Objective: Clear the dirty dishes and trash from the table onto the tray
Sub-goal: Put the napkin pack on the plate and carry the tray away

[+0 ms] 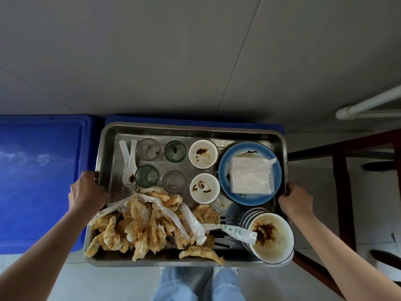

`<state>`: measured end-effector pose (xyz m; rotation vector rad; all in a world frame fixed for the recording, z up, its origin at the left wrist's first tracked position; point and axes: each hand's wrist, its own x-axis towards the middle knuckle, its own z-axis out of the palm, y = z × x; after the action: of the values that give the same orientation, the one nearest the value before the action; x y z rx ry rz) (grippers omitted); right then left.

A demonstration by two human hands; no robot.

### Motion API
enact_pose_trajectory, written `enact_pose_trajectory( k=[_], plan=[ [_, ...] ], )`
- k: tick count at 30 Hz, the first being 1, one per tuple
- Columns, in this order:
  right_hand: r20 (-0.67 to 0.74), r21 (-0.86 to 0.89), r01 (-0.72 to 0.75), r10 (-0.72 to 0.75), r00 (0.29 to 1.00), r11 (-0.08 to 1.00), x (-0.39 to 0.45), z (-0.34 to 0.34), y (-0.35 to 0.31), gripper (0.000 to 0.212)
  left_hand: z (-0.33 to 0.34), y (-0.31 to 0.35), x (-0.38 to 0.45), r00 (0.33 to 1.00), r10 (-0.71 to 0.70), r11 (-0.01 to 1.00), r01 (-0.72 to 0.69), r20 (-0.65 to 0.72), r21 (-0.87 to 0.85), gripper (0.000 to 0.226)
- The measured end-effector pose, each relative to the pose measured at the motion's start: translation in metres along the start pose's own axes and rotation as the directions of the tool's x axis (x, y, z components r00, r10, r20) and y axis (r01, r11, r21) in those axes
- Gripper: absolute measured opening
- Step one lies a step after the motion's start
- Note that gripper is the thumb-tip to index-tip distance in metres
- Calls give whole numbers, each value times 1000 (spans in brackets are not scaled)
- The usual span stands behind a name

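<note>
A steel tray (195,129) loaded with dirty dishes is held over a blue bin lid. My left hand (87,192) grips its left rim and my right hand (296,200) grips its right rim. On the tray lie a heap of stained crumpled napkins (141,227), plastic wrappers (191,220), two white spoons (128,164), several glasses (147,149), two small white bowls (202,157), a blue plate (249,172) with a clear packet on it, and a stack of bowls (271,237) with dark chopsticks beside it.
Two blue bins (39,170) stand against the grey wall, one under the tray's far part. A dark wooden table frame (342,192) stands to the right. A white pipe (368,103) runs at upper right. My legs (195,285) show below the tray.
</note>
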<state>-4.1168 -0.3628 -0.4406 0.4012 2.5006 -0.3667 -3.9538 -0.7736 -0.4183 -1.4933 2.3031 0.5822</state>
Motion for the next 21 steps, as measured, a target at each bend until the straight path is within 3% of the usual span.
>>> enact_pose_trajectory(
  k=[21],
  plan=[
    [-9,27,-9,10,1000,1000,0,4,1,21,12,-7,12,999,21,1000,-21,25,-2,44]
  ],
)
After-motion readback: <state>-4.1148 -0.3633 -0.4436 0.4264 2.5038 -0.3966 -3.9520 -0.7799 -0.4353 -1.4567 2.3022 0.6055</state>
